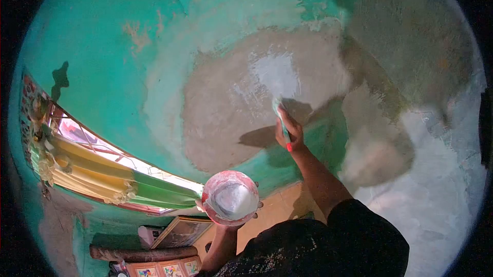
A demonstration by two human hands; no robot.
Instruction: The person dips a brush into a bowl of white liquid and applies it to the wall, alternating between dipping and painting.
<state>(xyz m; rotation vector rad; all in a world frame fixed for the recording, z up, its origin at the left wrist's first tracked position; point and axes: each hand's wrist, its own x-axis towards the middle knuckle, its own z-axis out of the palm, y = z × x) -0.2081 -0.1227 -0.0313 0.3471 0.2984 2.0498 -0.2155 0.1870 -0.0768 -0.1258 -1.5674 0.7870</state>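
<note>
My right hand (291,129) is closed around the handle of a paintbrush (277,104) with a red handle end. Its bristles are at the lower edge of a fresh white paint patch (277,74) on the wall. That patch lies inside a larger bare grey-brown plaster area (221,123). Lower down, my left hand (226,230) grips a round reddish bowl (217,178) from beneath, fingers showing at both sides. White paint (240,201) covers much of the bowl's inside.
Green painted wall (102,46) surrounds the plaster, with whitish wall (436,184) at right. A window with a yellow and green curtain (97,166) is at left. Below stand a framed picture (179,236), a rolled dark bundle (138,254) and a panel with small pictures (167,268).
</note>
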